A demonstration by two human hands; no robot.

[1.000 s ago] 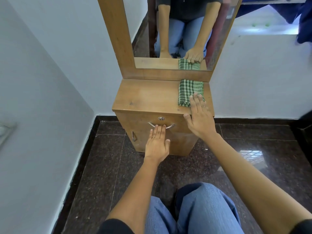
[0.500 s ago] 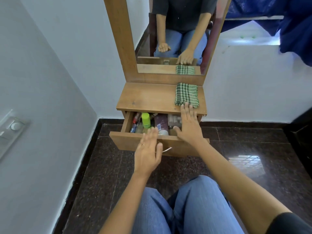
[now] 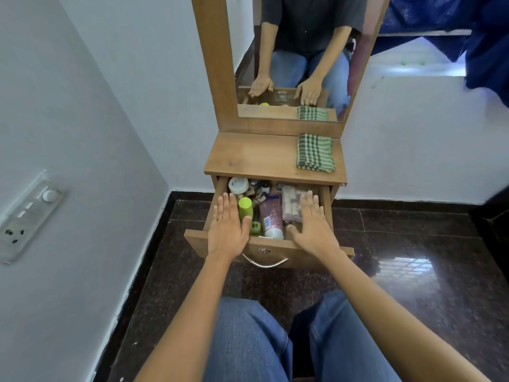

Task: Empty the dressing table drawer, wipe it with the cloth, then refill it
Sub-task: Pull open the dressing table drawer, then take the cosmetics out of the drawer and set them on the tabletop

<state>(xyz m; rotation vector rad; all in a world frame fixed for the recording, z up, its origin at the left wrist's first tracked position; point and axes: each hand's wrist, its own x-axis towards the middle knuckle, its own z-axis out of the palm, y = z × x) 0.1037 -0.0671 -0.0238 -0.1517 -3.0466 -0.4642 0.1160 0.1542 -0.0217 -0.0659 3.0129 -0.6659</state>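
1. Small dark bottles at the back edge of the open drawer blur together, and both hands cover part of its contents.
2. One folded green-checked cloth lies at the right edge of the dressing table top.
3. The drawer holds one white jar, one lime bottle, one pink tube and one clear box.
4. The left hand and right hand are flat over the drawer, fingers straight and slightly spread, gripping nothing.
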